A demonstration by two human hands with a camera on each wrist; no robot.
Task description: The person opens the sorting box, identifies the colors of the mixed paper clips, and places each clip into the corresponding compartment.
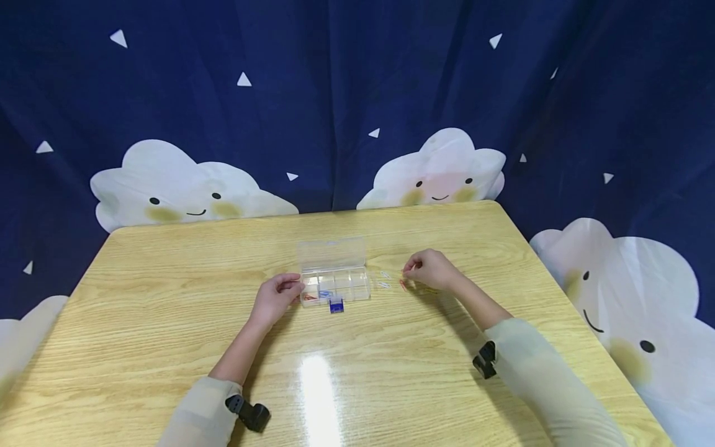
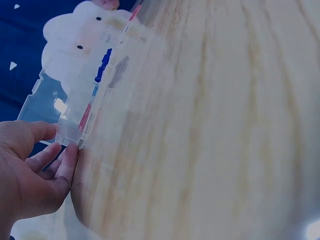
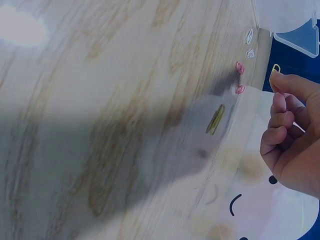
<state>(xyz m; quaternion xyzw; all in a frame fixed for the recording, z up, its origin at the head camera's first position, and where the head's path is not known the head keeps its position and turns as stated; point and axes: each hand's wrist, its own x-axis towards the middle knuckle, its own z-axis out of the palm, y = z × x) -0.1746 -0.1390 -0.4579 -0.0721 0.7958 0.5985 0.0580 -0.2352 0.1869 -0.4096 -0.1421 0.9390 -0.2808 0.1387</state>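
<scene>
A clear plastic compartment box (image 1: 357, 295) lies on the table with its hinged lid (image 1: 332, 253) raised at the back. My left hand (image 1: 275, 299) holds the box's left end, thumb at the upper edge and fingers against the side. Red paper clips (image 1: 309, 297) and blue paper clips (image 1: 326, 293) lie in separate front compartments. To the right of the box, my right hand (image 1: 431, 269) pinches a yellow paper clip (image 3: 276, 68) between thumb and forefinger, above the table. Beneath that hand lie more yellow paper clips (image 3: 215, 120) and two red paper clips (image 3: 240, 68).
White paper clips (image 1: 384, 285) lie between the box and my right hand. A blue latch (image 1: 336, 306) sticks out at the box's front. Behind the wooden table (image 1: 167, 323) hangs a dark blue curtain (image 1: 329, 93) with cloud pictures.
</scene>
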